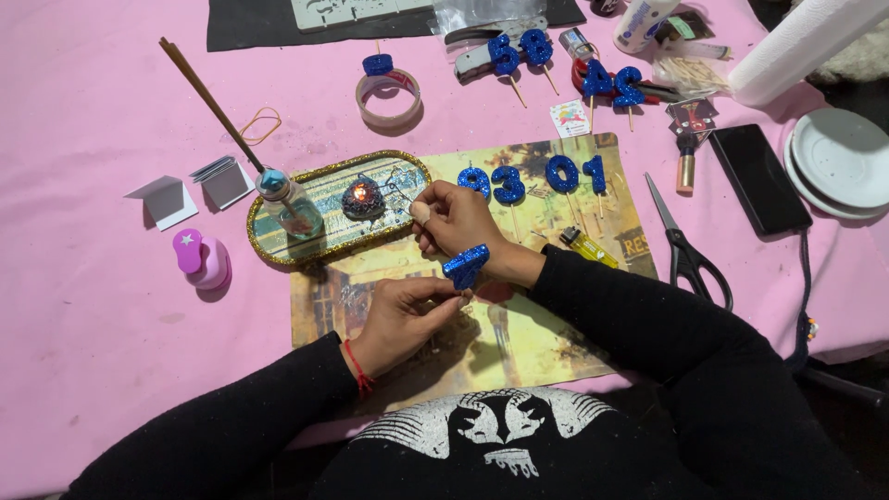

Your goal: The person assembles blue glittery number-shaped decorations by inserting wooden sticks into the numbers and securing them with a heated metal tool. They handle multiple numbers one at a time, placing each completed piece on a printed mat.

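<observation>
Over the pink table (93, 370), left hand (400, 319) pinches a glitter number (465, 266); right hand (458, 222) grips something hidden.

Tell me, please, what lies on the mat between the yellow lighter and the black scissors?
Nothing: in the head view the stretch of picture mat between the yellow lighter and the black scissors is bare, then bare pink tablecloth.

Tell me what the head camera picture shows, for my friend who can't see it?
A person's left hand holds a glittery blue number, while the right hand reaches toward a small lit candle on an oval gold-rimmed tray. More blue numbers on sticks, scissors and a lighter lie on the pink table.
</observation>
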